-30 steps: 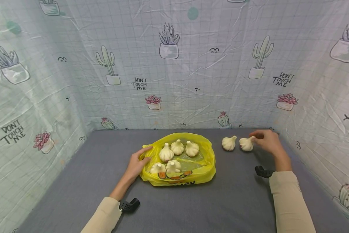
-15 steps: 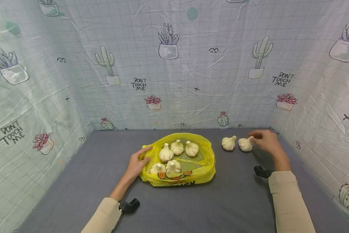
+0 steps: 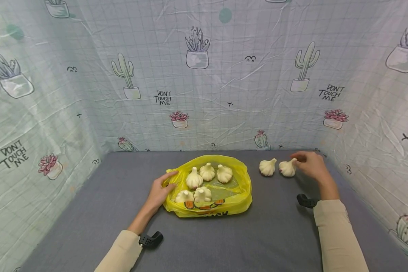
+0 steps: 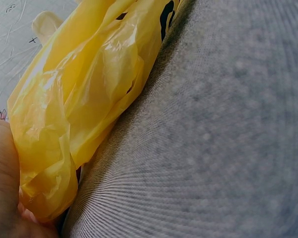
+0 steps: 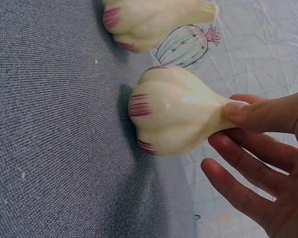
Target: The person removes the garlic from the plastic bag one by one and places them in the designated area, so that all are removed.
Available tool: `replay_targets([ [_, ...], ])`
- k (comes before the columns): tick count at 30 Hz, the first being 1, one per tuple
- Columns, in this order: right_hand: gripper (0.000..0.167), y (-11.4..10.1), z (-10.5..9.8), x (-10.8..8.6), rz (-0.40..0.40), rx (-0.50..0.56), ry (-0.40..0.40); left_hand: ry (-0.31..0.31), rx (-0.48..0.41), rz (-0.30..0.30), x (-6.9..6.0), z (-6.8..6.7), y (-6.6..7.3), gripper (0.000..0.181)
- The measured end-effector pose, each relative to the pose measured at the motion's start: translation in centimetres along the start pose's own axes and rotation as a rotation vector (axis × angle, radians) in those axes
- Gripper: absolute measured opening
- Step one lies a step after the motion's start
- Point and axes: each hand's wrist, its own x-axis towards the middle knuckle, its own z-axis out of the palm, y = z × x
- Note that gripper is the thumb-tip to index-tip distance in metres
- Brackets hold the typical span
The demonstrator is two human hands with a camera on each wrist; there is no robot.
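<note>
Garlic [image 3: 286, 169] at the far right of the table [image 3: 275, 234] is pinched by its stem in the right hand [image 3: 313, 166], just beside another bulb [image 3: 267, 167]. The left hand [image 3: 158, 192] grips the left rim of a yellow bag [image 3: 241, 199] holding five bulbs [image 3: 207, 172].

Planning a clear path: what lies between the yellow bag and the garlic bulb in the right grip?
The head view shows one other garlic bulb on the grey table there, touching neither the yellow bag nor the held bulb.
</note>
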Motion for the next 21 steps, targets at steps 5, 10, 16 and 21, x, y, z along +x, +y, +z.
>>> replay_targets([
  [5, 0.034, 0.0, 0.1, 0.0, 0.009, 0.005, 0.003, 0.004, 0.009, 0.023, 0.4, 0.0, -1.1, 0.047],
  [10, 0.034, -0.1, 0.2, -0.1, 0.026, 0.019, 0.008, 0.006, -0.01, 0.021, 0.5, 0.0, -1.3, 0.046],
  [16, 0.034, -0.1, 0.2, -0.2, 0.024, 0.024, 0.017, 0.005, 0.001, 0.019, 0.4, -0.1, -1.4, 0.046],
  [21, 0.035, 0.0, 0.3, -0.1, 0.019, 0.024, 0.012, 0.002, -0.005, 0.023, 0.4, -0.1, -1.4, 0.046],
])
